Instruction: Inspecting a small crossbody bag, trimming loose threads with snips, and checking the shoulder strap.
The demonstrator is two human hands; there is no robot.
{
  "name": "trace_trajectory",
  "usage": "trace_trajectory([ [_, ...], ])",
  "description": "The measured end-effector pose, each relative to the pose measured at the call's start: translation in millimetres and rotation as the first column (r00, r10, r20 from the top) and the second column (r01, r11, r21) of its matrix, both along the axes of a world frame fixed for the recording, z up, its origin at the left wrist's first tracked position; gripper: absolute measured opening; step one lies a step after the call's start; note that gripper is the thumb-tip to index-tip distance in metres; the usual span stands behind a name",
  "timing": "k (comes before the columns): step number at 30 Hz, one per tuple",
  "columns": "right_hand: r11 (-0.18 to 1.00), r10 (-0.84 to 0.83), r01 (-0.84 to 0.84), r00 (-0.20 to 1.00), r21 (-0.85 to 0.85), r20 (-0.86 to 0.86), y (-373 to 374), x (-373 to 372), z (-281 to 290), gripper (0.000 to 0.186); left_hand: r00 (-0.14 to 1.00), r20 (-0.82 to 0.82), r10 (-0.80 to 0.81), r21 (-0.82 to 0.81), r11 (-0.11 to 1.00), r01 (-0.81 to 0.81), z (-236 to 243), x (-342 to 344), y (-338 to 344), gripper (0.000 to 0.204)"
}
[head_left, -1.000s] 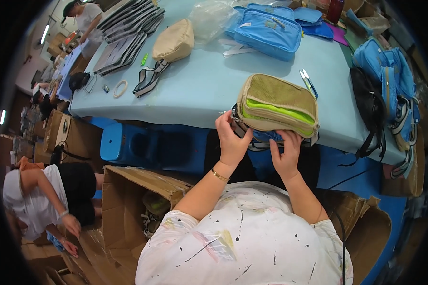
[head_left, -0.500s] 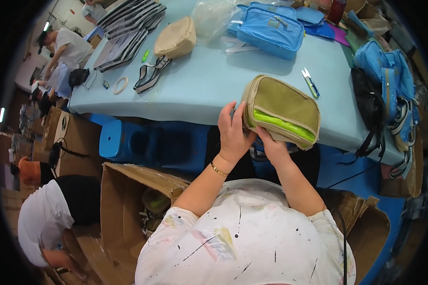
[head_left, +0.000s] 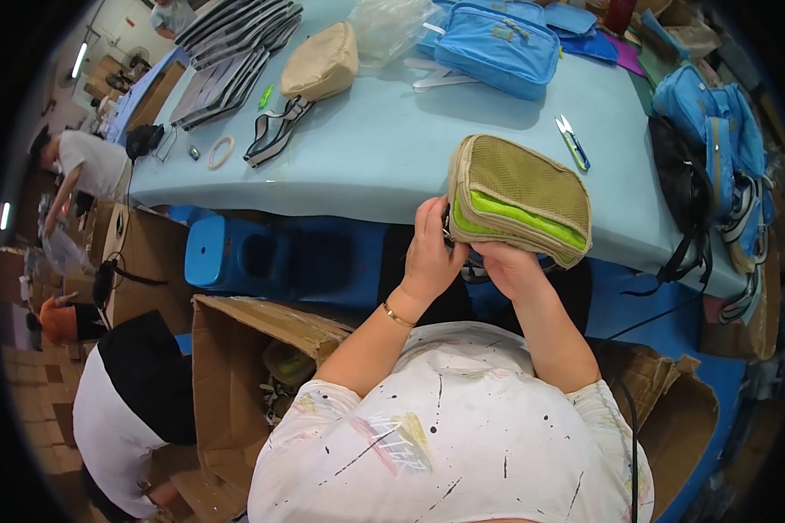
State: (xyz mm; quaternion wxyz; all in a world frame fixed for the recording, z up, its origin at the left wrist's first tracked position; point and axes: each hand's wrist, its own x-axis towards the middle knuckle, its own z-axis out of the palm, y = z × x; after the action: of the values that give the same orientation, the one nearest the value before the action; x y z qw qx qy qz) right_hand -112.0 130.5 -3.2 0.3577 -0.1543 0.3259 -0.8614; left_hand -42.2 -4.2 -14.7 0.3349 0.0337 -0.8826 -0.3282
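Observation:
Between both hands I hold a small boxy zip pouch (head_left: pixel 525 179), tan with an olive mesh top and a bright green strip along its near side. It hovers at the near edge of the light blue table (head_left: pixel 358 157). At the pouch's left end, my left hand (head_left: pixel 432 251) grips the side, its fingers partly behind the pouch. My right hand (head_left: pixel 508 261) supports it from below at the near side, the fingertips hidden underneath. Thread snips (head_left: pixel 572 142) with a blue handle lie just beyond the pouch to the right.
On the table are a beige pouch (head_left: pixel 321 61), a striped strap (head_left: pixel 275 131), a tape ring (head_left: pixel 221 152), stacked grey panels (head_left: pixel 227 78) and blue bags (head_left: pixel 497 50). A black strapped bag (head_left: pixel 679 187) hangs at the right edge. Cardboard boxes (head_left: pixel 227 383) flank me; a blue stool (head_left: pixel 214 253) stands left.
My right hand has shifted further under the pouch, its thumb no longer on the near face. The pouch has turned slightly. In the background at left, people have moved.

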Motion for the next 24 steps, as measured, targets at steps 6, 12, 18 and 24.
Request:
trace_trajectory([
  [6,0.995,0.019,-0.017,1.000,0.099,-0.018,8,-14,3,0.045,0.867,-0.170,-0.468,0.789,0.462,0.405,3,14,-18,0.060],
  [12,0.980,0.014,0.009,0.994,0.199,-0.110,8,-14,17,0.037,0.987,0.115,-0.108,0.059,0.993,0.102,22,26,-27,0.038],
  [18,0.945,0.020,0.008,0.996,0.326,-0.081,3,-13,31,0.030,0.996,0.024,0.089,-0.315,0.946,-0.077,29,42,-16,0.018],
  [24,0.762,0.137,0.032,0.968,0.647,-0.209,-8,-10,32,0.022,0.995,0.021,-0.099,-0.231,0.968,0.101,38,48,35,0.009],
])
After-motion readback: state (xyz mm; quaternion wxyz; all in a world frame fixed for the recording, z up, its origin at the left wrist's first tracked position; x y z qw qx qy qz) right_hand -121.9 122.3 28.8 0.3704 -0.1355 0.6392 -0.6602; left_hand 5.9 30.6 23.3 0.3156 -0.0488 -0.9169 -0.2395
